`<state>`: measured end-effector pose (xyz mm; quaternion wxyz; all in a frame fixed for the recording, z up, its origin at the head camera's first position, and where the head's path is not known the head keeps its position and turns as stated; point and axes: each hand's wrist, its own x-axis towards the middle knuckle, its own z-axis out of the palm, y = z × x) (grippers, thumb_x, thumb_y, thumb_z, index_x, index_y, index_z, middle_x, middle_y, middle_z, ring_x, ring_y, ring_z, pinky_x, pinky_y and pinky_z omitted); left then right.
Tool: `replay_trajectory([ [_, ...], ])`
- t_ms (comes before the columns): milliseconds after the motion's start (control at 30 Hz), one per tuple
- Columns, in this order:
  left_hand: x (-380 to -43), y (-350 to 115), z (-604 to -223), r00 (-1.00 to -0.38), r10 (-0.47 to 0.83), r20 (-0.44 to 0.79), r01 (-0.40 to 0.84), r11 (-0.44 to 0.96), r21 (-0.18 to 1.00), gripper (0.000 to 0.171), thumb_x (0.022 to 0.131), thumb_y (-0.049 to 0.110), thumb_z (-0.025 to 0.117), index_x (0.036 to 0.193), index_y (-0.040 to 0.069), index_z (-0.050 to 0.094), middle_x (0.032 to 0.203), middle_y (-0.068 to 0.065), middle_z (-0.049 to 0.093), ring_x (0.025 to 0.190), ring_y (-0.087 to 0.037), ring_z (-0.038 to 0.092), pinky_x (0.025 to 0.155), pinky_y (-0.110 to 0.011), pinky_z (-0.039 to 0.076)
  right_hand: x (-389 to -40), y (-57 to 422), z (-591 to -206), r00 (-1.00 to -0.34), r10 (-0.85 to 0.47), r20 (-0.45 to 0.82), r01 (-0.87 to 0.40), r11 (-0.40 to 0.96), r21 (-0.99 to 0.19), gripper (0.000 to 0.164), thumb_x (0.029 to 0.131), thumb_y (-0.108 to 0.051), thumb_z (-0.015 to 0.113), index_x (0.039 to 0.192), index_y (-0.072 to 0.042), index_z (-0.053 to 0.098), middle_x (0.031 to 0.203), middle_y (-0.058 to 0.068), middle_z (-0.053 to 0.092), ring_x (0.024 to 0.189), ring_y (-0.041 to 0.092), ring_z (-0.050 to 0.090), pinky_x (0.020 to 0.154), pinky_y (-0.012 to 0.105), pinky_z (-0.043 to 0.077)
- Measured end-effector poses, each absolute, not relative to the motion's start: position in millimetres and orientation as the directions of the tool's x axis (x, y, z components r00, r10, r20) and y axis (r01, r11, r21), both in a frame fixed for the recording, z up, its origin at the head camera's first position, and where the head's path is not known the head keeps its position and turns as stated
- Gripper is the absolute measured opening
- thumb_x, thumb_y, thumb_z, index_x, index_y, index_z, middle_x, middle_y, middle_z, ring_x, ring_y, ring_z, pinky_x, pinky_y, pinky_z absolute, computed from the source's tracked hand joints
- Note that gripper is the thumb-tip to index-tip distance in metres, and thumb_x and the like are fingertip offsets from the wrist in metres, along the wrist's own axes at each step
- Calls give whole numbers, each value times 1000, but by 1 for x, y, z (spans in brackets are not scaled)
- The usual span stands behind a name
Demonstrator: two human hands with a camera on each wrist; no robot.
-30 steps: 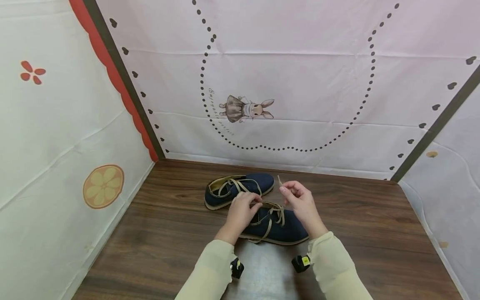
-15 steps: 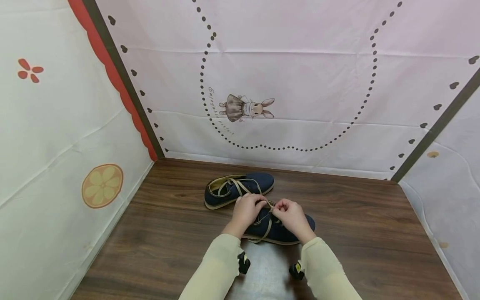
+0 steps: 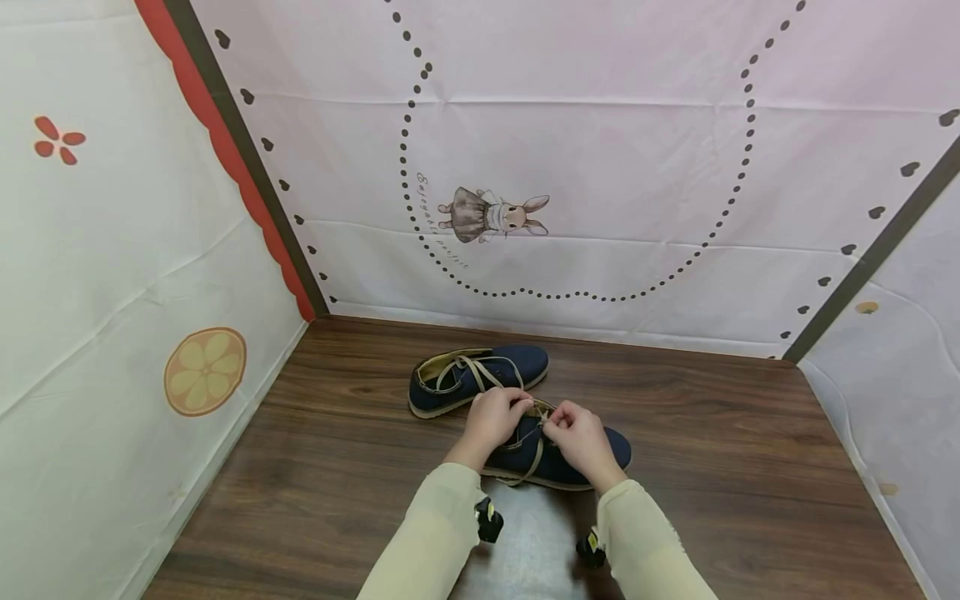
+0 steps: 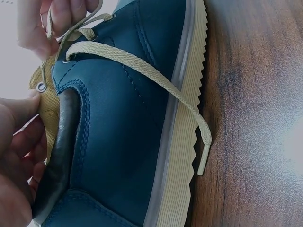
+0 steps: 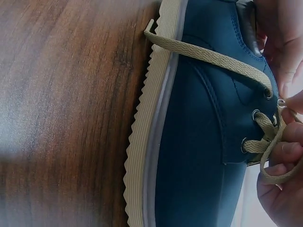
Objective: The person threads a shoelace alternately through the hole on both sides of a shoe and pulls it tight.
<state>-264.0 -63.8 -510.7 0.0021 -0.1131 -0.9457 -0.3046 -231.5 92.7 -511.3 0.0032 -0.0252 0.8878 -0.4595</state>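
Observation:
A navy lace-up shoe (image 4: 113, 132) with a ribbed cream sole lies under both hands, its toe pointing right in the head view. My left hand (image 3: 491, 421) pinches the far eyelet flap (image 4: 49, 106) at the shoe's opening, beside a metal eyelet (image 4: 41, 87). Close to that eyelet, the fingertips of my right hand (image 3: 581, 435) pinch a beige shoelace (image 5: 270, 163), with a loop of it hanging below them. The other lace end (image 5: 208, 56) comes out of the near top eyelet and drapes down the side over the sole.
A matching navy shoe (image 3: 525, 364) with loose beige laces lies just behind, toe to the right. Both stand on a dark wood-grain surface (image 3: 360, 483). A printed white cloth wall (image 3: 622, 192) rises behind, with more cloth at the left and right sides.
My right hand has come down and left, bringing the raised lace tip to the shoe's opening. My left hand has shifted slightly right. The shoes have stayed in place.

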Motion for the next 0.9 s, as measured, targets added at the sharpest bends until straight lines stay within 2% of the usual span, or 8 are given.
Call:
replay_trajectory([
  [200,-264,-65,-510,-979,196,48,183,759,625,20,92,31,57,99,19,71,93,6,68,86,-16,61,77,-33,46,-231,90,-510,-999,-39,30,-46,565,-824,12,80,-11,64,70,-11,56,53,-3,44,47,14,43,48,26,35],
  [500,-265,-72,-509,-977,214,-1,147,676,722,16,90,28,61,96,17,72,96,3,67,89,-16,61,77,-34,47,-235,85,-510,-997,-26,76,-75,636,-768,14,85,-22,68,76,-12,65,60,-4,52,50,11,48,51,28,41],
  [700,-266,-75,-513,-968,252,-19,156,654,740,10,91,26,61,98,22,67,98,7,66,95,-14,60,80,-34,46,-240,81,-508,-983,-32,182,-146,739,-658,21,79,-27,74,73,-14,61,72,-1,49,69,17,45,61,31,39],
  [800,-266,-75,-515,-966,258,-12,157,623,766,8,91,23,61,97,22,66,98,8,66,99,-14,60,83,-35,45,-244,83,-509,-990,-25,138,-110,748,-654,26,78,-32,75,81,-13,58,82,4,47,79,22,42,66,35,37],
  [900,-265,-75,-515,-967,254,-1,158,604,781,7,91,21,61,96,20,66,97,7,66,99,-15,60,83,-36,45,-248,86,-511,-997,-43,57,-70,739,-670,29,79,-36,73,93,-13,61,93,6,48,88,25,40,72,38,36],
])
